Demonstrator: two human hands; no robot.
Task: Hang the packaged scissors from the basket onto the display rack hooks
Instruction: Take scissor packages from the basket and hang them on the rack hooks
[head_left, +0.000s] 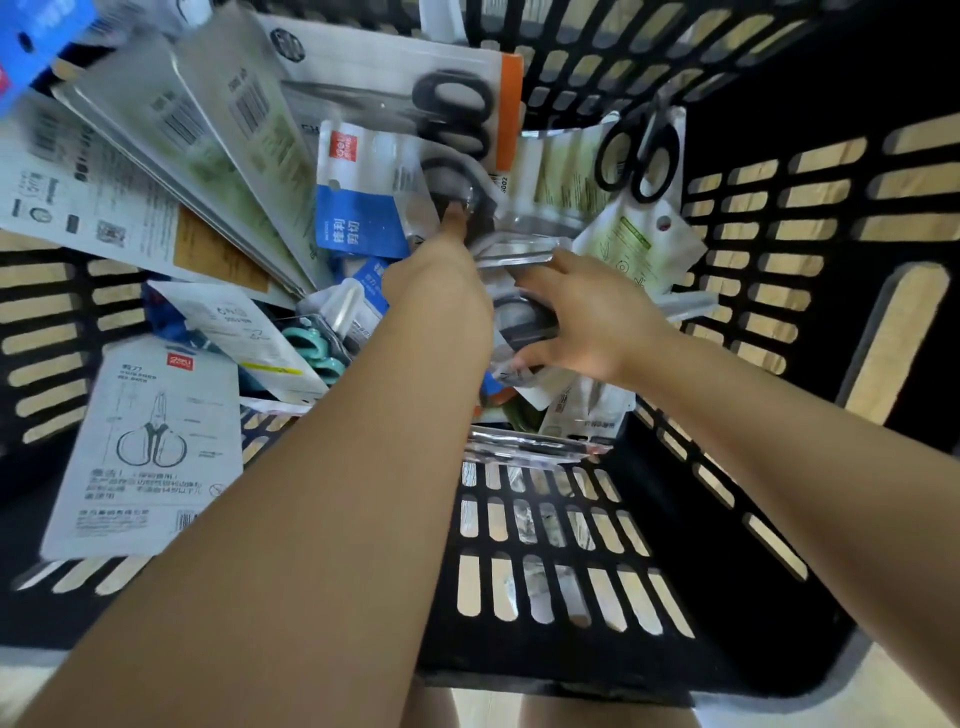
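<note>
I look straight down into a black slotted basket (727, 519) full of packaged scissors. My left hand (441, 270) reaches deep into the pile, one finger stretched against a clear pack with black-handled scissors (457, 171). My right hand (587, 317) grips another clear pack of dark-handled scissors (524, 322) from its right side, thumb underneath. A blue and white pack (358, 202) stands just left of my left hand. A white pack with a scissors drawing (150, 447) leans on the left wall. The display rack is out of view.
Several flat packs fan out at the upper left (171, 135). A pack of black scissors (641, 150) leans against the far right wall. Teal-handled scissors (311, 348) lie low in the pile. A tan floor shows through the basket slots.
</note>
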